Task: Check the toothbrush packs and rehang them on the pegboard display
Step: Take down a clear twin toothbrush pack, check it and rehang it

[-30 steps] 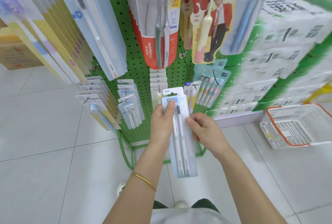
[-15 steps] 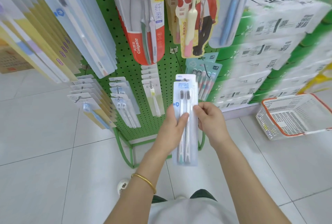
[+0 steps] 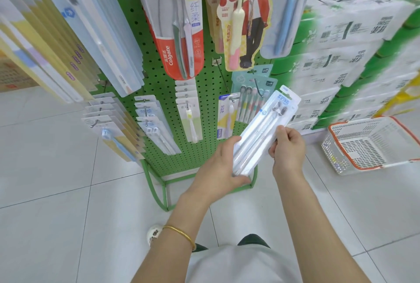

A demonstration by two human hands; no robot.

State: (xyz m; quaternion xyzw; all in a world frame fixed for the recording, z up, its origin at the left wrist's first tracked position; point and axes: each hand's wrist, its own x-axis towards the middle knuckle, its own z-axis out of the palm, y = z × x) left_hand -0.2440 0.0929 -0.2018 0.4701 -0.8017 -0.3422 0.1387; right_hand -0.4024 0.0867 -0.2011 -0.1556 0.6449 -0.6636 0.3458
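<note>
Found one toothbrush pack (image 3: 263, 132) held clear of the pegboard (image 3: 159, 92), in front of its lower right corner, hanging on no peg. Noted it tilted, header card up and away toward the pegboard's right side, clear front turned to the head camera; judged so held for reading the brush heads and the seal. Found the left hand (image 3: 218, 169) cupping the lower end, fingers curled under the back and thumb laid along the near edge, evidently to bear the weight. Found the right hand (image 3: 287, 148) pinching the opposite long edge at mid-length with bent fingers, evidently to steer the tilt. Noted a bare peg (image 3: 222, 77) standing out from the pegboard's right half, a likely place for rehanging. Judged checking in hand, rehanging not yet done. Could not make out any damage through the blur.
</note>
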